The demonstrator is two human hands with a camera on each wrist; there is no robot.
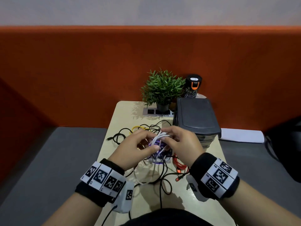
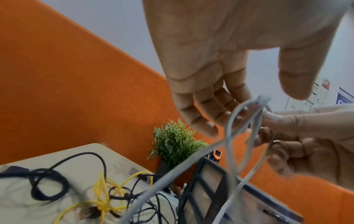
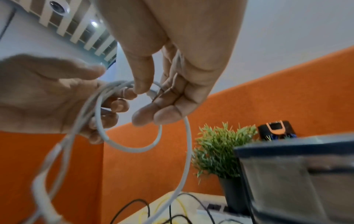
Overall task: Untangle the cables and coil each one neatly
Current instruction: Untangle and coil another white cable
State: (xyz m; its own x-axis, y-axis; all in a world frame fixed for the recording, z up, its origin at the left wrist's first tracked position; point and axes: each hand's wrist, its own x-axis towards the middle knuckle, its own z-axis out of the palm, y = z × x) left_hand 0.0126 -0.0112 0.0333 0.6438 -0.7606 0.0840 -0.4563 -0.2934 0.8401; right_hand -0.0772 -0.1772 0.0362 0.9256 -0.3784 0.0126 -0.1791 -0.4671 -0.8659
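Observation:
Both hands hover over the small beige table [image 1: 123, 115], working one white cable [image 1: 160, 136]. My left hand [image 1: 150, 141] has its fingers curled through several loops of that white cable [image 3: 99, 106]. My right hand [image 1: 166, 136] pinches the same cable [image 2: 239, 121] between thumb and fingers at the top of the loops, and its tail hangs down to the table. Beneath lie tangled black cables [image 1: 120, 136], a knotted yellow cable [image 2: 103, 197] and an orange cable [image 1: 179, 165]. A purple packet [image 1: 158, 159] sits partly hidden under the hands.
A black drawer box [image 1: 195, 116] stands at the table's right rear. Beside it are a potted plant [image 1: 161, 88], a dark bottle [image 1: 193, 85] and a socket strip [image 1: 151, 111]. Grey seating lies on both sides, an orange partition behind. A white cloth [image 1: 241, 135] lies to the right.

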